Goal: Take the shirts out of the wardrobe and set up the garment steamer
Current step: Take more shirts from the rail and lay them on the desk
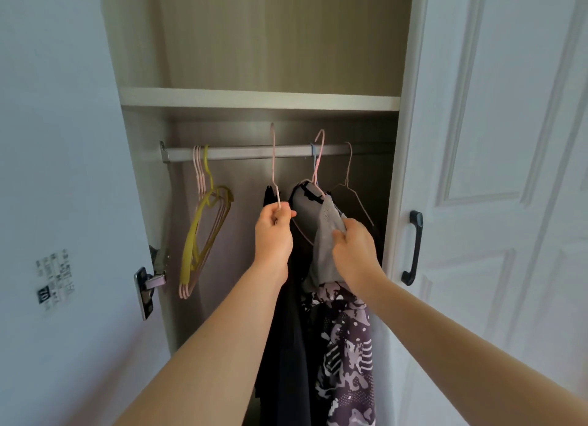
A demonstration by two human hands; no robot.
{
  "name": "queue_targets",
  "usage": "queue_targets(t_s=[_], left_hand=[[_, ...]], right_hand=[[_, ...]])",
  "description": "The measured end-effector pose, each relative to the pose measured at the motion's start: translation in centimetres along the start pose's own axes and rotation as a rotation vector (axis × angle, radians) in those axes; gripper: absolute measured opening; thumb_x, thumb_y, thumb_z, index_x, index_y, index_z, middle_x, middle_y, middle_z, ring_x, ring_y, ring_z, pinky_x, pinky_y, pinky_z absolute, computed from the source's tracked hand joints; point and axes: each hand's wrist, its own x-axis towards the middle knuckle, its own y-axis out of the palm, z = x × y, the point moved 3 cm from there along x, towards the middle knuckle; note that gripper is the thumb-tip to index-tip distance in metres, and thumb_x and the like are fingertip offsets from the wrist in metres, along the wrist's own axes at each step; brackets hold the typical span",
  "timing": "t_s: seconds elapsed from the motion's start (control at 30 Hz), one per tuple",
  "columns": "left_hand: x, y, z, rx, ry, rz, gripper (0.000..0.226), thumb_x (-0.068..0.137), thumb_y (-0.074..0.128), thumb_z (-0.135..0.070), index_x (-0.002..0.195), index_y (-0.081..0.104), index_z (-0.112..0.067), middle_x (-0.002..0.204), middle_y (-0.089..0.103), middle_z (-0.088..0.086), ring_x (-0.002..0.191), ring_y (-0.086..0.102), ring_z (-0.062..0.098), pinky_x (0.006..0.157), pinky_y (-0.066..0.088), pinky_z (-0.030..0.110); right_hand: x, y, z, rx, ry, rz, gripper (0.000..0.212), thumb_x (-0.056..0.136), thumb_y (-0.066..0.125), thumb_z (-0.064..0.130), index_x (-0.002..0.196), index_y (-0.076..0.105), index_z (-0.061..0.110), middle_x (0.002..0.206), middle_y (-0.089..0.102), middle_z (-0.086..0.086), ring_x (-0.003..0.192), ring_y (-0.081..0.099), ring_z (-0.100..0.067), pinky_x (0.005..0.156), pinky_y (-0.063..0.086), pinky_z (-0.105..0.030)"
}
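Observation:
Inside the open wardrobe a white rail runs across under a shelf. My left hand is shut on the neck of a pink hanger whose hook rises above the rail; a black garment hangs from it. My right hand is shut on a grey shirt that hangs on a second pink hanger, its hook also lifted above the rail. A purple patterned garment hangs below the grey one. No garment steamer is in view.
Several empty pink and yellow hangers hang at the rail's left end. One bare wire hanger hangs at the right. The white door with a black handle stands open on the right. A hinge sits on the left wall.

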Motion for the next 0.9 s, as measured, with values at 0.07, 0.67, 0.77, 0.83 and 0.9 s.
queue_targets(t_s=[0.07, 0.67, 0.77, 0.83, 0.9], left_hand=[[-1.0, 0.2, 0.0, -0.013, -0.004, 0.002, 0.022, 0.1, 0.046, -0.033, 0.11, 0.059, -0.019, 0.096, 0.062, -0.013, 0.09, 0.049, -0.005, 0.09, 0.032, 0.029], [-15.2, -2.0, -1.1, -0.06, -0.133, 0.047, 0.017, 0.098, 0.05, -0.035, 0.108, 0.06, -0.026, 0.106, 0.063, -0.005, 0.099, 0.056, 0.006, 0.076, 0.04, 0.019], [-18.3, -2.9, -1.6, -0.053, -0.15, 0.056, 0.019, 0.097, 0.05, -0.037, 0.11, 0.06, -0.027, 0.109, 0.061, -0.004, 0.097, 0.056, 0.008, 0.076, 0.043, 0.021], [-20.4, -3.5, -2.0, -0.045, -0.159, 0.062, 0.018, 0.097, 0.05, -0.039, 0.108, 0.059, -0.028, 0.109, 0.061, -0.005, 0.094, 0.055, 0.007, 0.072, 0.042, 0.019], [-22.6, -4.1, -2.3, -0.025, -0.161, 0.076, 0.019, 0.096, 0.051, -0.041, 0.107, 0.059, -0.029, 0.109, 0.061, -0.006, 0.097, 0.056, 0.007, 0.074, 0.042, 0.02]], right_hand=[[-0.8, -0.6, 0.1, -0.001, 0.002, -0.004, 0.025, 0.101, 0.041, 0.019, 0.122, 0.052, 0.01, 0.105, 0.056, -0.006, 0.078, 0.058, -0.015, 0.07, 0.054, -0.031], [-13.5, -6.8, 1.1, 0.061, 0.096, 0.088, 0.02, 0.1, 0.04, 0.015, 0.091, 0.053, 0.002, 0.076, 0.047, -0.005, 0.062, 0.042, -0.015, 0.051, 0.033, -0.023], [-17.2, -8.6, 1.8, 0.039, 0.114, 0.09, 0.021, 0.099, 0.039, 0.013, 0.08, 0.043, 0.008, 0.071, 0.04, -0.003, 0.058, 0.034, -0.013, 0.048, 0.028, -0.02], [-19.6, -9.6, 2.1, 0.031, 0.131, 0.096, 0.02, 0.099, 0.038, 0.013, 0.079, 0.041, 0.009, 0.072, 0.039, -0.003, 0.058, 0.032, -0.013, 0.047, 0.026, -0.02], [-22.0, -10.4, 2.3, 0.028, 0.149, 0.097, 0.022, 0.098, 0.039, 0.013, 0.077, 0.039, 0.01, 0.072, 0.039, -0.002, 0.059, 0.032, -0.013, 0.049, 0.026, -0.021]])
